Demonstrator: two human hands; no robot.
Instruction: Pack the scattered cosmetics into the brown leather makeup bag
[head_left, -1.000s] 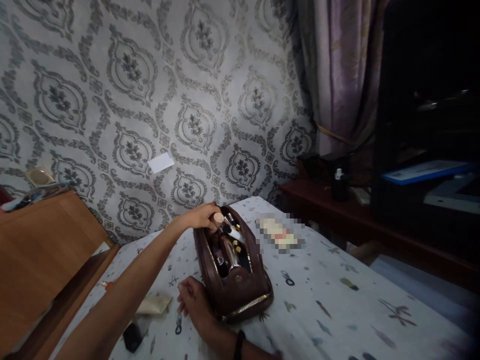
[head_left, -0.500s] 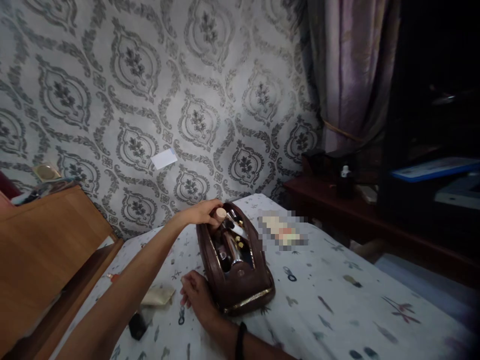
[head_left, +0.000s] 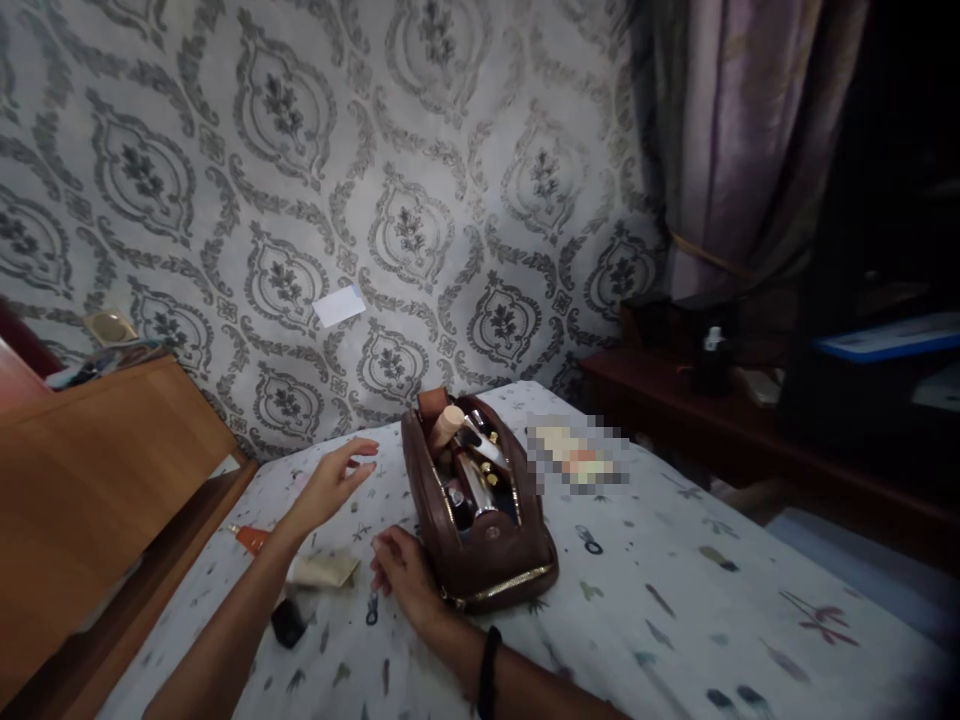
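A brown zip-up cosmetic bag (head_left: 491, 580) stands open on the printed bedsheet, packed with several makeup items. Among them are a beige-capped bottle (head_left: 448, 425) leaning at the far left corner and a white tube (head_left: 487, 455). My left hand (head_left: 337, 485) hovers left of the bag, fingers apart and holding nothing. Beside the near left side of the bag lies my right hand (head_left: 409, 580), fingers loosely curled, with nothing seen in them. A cream tube with a black cap (head_left: 322, 572) and an orange tube (head_left: 253, 538) lie left of the hands, partly behind my left forearm.
A wooden cabinet (head_left: 112, 440) borders the bed on the left. The patterned wall (head_left: 409, 230) rises behind, with a white card (head_left: 339, 306) on it. A blurred-out item (head_left: 574, 455) lies right of the bag. A dark red table (head_left: 622, 375) stands at the right.
My left hand has let go of the beige-capped bottle, which now leans inside the bag, and has drawn back to the left. My right hand stays beside the bag. The view has shifted slightly.
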